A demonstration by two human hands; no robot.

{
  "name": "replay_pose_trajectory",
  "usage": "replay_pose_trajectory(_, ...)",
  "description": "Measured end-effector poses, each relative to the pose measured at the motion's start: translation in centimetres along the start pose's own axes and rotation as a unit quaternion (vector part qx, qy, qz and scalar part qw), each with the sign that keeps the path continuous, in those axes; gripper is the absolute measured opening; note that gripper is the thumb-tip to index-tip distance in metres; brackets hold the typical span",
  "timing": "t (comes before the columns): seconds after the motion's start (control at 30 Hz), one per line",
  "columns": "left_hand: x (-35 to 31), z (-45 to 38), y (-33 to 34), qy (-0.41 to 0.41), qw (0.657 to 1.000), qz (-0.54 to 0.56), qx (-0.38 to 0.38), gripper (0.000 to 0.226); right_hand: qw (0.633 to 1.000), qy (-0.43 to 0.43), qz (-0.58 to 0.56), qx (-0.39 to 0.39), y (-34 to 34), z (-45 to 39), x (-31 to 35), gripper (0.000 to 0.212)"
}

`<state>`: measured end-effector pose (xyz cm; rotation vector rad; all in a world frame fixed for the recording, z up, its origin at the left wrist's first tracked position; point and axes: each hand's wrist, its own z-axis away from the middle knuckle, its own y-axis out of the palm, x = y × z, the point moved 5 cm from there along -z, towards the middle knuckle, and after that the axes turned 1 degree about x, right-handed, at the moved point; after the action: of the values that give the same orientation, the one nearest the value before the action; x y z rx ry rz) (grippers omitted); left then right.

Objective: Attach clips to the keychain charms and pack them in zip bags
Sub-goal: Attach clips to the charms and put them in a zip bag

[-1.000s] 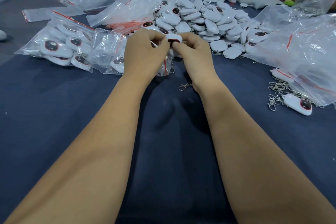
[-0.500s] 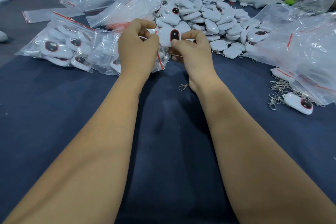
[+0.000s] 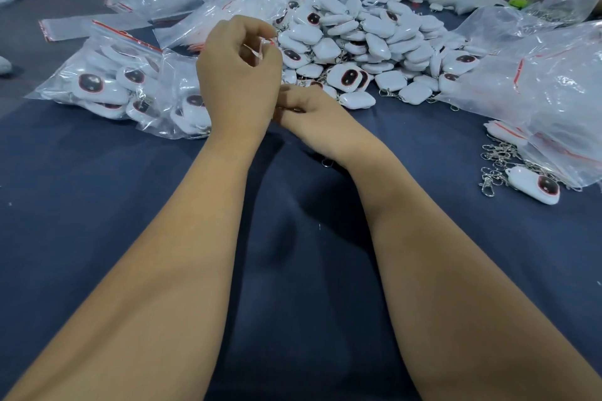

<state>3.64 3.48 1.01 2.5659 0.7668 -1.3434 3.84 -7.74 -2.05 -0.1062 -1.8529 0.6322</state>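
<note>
A small clear plastic zip bag with a red seal strip is pinched at its mouth between the curled thumb and fingertips of the left hand, raised just above the dark blue cloth-covered table. The right hand lies lower, just beside and partly behind the left; its fingers are curled, but what is held cannot be told, since the left hand hides it. No charm is plainly seen in either hand.

The bag is judged to be very light, limp and slippery film; it is best taken at the stiffer red strip, one lip in each hand, so the mouth is kept open. The glossy white rounded plastic charms with dark red-rimmed ovals are heaped in a pile just beyond the hands. They are judged hard, smooth and light, and best gripped across the flat faces, not by the dangling chain. Loose silver metal swivel clips lie well to the right, and packed bags of charms lie to the left.
</note>
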Motion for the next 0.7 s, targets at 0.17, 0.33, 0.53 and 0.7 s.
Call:
replay_pose_trajectory(0.17, -0.4, -0.1, 0.0, 0.033, 0.999, -0.018, 0.009, 0.019, 0.997, 0.014, 0.006, -0.072, -0.5, -0.1, -0.2, 0.037)
replay_pose_trajectory(0.33, 2.0, -0.6, 0.2, -0.055, 0.995, -0.069, 0.035, 0.025, 0.960, 0.077, 0.014, -0.271, -4.2, 0.6, -1.4, 0.042)
replay_pose_trajectory(0.53, 2.4, -0.1, 0.8, -0.058, 0.982, -0.163, 0.074, 0.026, 0.908, 0.235, 0.249, -0.243, -5.8, 1.4, -3.4, 0.053)
replay_pose_trajectory(0.7, 1.2, 0.0, 1.3, 0.046, 0.962, -0.253, 0.090, 0.026, 0.899, 0.242, 0.303, -0.203, -5.4, 1.2, -3.4, 0.049)
